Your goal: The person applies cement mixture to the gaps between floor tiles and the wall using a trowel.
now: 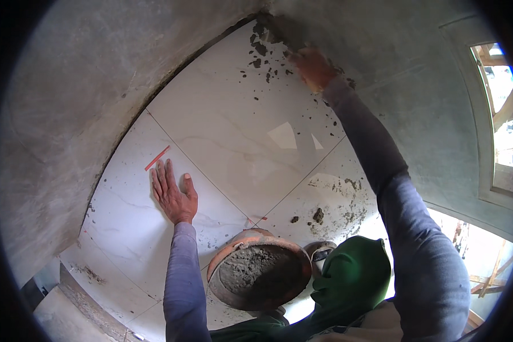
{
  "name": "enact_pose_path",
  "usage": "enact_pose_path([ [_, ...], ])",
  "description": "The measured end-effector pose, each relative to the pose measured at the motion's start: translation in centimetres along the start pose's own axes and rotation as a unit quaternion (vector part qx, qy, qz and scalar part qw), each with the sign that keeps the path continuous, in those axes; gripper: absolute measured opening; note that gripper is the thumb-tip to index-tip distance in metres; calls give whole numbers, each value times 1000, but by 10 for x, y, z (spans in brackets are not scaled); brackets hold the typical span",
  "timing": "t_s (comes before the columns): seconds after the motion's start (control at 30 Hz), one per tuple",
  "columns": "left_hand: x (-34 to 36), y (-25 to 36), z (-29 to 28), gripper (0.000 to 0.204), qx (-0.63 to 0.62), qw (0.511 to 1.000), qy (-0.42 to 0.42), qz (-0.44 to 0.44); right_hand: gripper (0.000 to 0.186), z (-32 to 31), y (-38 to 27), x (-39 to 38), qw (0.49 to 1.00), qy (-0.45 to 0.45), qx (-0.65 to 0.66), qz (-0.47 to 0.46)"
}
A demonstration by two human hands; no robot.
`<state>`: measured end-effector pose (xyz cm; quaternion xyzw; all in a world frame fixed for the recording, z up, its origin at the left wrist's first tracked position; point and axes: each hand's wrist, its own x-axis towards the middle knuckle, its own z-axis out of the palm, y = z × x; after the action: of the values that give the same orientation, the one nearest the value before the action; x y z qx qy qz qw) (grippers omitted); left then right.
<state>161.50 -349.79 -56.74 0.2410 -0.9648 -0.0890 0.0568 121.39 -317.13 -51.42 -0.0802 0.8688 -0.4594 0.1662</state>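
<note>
Head view: two hands. Left hand palm down on glossy white marbled floor tile, fingers lightly spread, just beside one thin straight red strip. Right hand blurred at wall foot, far corner; grip cannot be told. Dark grey mortar crumbs nearby, too many to count. One round orange-rimmed bowl between forearms, holding grey mortar. Dark rounded object partly hidden behind green fabric; kind unclear.

The window glares white, tiles reflect pale patches, and corners go black.
</note>
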Motion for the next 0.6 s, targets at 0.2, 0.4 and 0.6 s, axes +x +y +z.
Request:
enact_pose_path([
  [0.2,-3,-6,5,66,10,1000,-2,-2,26,-18,25,-12,999,-13,-30,18],
  [0.4,-3,-2,8,65,8,1000,9,8,18,25,47,-41,874,32,-262,-407],
  [0.6,2,9,9,66,-9,1000,5,8,26,56,40,30,954,-114,-265,-80],
])
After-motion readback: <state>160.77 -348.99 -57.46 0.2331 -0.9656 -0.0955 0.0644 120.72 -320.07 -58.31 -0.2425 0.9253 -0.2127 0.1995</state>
